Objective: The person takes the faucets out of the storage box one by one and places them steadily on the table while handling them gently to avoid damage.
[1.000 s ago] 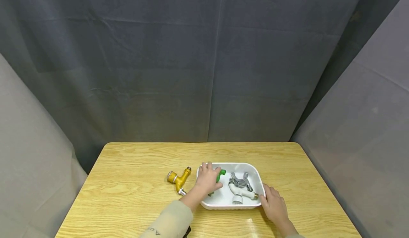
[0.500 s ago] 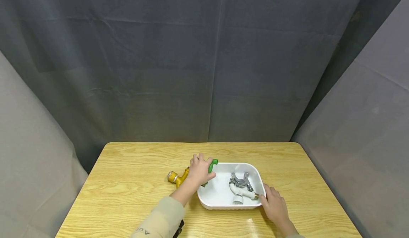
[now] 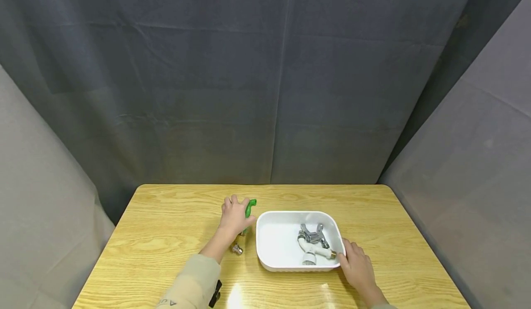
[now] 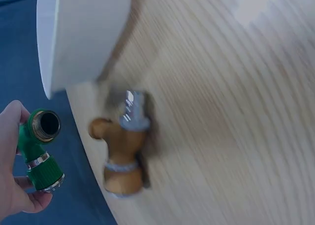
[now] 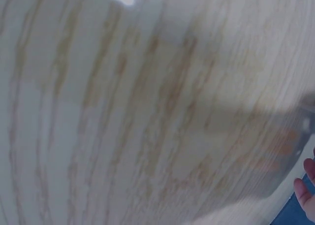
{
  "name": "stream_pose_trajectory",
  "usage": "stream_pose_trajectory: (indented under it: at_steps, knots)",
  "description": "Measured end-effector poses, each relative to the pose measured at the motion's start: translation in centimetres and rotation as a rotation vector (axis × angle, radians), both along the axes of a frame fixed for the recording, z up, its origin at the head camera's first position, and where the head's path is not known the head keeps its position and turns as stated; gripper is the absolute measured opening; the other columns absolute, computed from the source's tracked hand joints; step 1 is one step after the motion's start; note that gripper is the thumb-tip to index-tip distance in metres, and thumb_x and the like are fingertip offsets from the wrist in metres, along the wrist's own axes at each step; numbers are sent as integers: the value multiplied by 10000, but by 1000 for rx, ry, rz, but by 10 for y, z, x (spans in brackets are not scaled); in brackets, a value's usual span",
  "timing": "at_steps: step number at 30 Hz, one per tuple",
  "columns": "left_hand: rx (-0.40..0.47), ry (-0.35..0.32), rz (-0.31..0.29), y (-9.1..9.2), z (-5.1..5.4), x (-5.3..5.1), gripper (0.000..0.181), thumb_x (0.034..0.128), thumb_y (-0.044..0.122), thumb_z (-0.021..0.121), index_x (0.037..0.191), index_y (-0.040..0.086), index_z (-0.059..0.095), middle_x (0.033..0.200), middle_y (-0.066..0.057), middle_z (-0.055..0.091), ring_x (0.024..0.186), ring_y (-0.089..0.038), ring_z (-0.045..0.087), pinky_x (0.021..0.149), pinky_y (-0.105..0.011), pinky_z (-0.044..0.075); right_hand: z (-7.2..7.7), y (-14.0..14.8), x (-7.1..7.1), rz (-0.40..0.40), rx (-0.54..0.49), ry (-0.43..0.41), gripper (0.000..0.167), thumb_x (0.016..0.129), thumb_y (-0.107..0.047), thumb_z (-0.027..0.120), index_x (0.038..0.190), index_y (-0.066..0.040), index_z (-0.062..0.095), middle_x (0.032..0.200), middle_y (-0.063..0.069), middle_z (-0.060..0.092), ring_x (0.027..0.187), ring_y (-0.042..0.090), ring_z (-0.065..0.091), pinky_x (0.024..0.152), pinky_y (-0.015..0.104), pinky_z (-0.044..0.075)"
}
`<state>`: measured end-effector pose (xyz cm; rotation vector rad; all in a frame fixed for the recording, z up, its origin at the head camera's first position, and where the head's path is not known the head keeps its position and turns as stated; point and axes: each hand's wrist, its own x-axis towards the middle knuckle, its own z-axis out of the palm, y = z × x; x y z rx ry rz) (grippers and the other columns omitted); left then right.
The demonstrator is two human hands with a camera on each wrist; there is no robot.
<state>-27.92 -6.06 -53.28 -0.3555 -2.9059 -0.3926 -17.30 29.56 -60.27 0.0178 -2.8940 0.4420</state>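
Note:
In my left hand I grip a green tap, held above the table to the left of the white tub. The left wrist view shows the green tap's threaded open end and ribbed knob. A yellow-brown tap lies on the wood beneath; in the head view the left hand hides most of it, leaving its metal end. My right hand is at the tub's near right corner, thumb touching the rim, fingers loosely extended outside. Within the tub lie a white tap and chrome tap parts.
The wood-grain table stretches out on both sides of the tub. Its far edge meets a dark grey curtain, and pale cloth panels hang left and right.
The left hand has lifted the green tap out of the tub and carried it leftward, over the yellow-brown tap. My right hand and the tub have stayed put.

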Motion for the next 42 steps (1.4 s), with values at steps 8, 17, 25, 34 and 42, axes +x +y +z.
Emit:
stream_pose_trajectory:
  at_steps: [8, 17, 25, 34, 42]
  knots:
    - [18, -59, 99, -37, -15, -4, 571, 764, 439, 647, 1231, 126, 548, 1082, -269, 453, 984, -438, 420, 756, -475, 408, 0, 1, -1, -5, -5, 4, 386, 894, -255, 417, 1255, -126, 458, 1012, 125, 554, 951, 333, 525, 674, 473, 424]
    - [37, -120, 163, -72, -30, -3, 613, 745, 421, 655, 1251, 98, 537, 1101, -293, 459, 955, -437, 428, 708, -469, 411, 0, 2, 0, -5, 4, 14, 379, 892, -252, 418, 1246, -126, 465, 995, 118, 556, 928, 324, 529, 653, 456, 424]
    - [16, -152, 181, -91, -35, -4, 643, 754, 457, 663, 1256, 79, 524, 1095, -305, 458, 979, -463, 425, 735, -502, 420, 2, -2, 1, -4, -15, 35, 382, 877, -236, 426, 1233, -109, 477, 981, 133, 559, 909, 335, 533, 652, 470, 430]
    - [-23, -224, 182, -105, -44, -3, 654, 757, 408, 644, 1291, 62, 495, 1124, -329, 436, 978, -464, 421, 714, -485, 426, 1, -3, 0, -6, -19, 30, 383, 882, -242, 420, 1238, -115, 480, 983, 127, 566, 906, 329, 536, 659, 474, 433]
    - [-7, -257, 190, -107, -48, -1, 629, 762, 387, 666, 1269, 54, 503, 1079, -303, 440, 983, -436, 405, 721, -478, 411, -1, -4, 0, 0, -19, 39, 378, 882, -242, 432, 1233, -112, 481, 973, 122, 566, 897, 325, 537, 650, 473, 431]
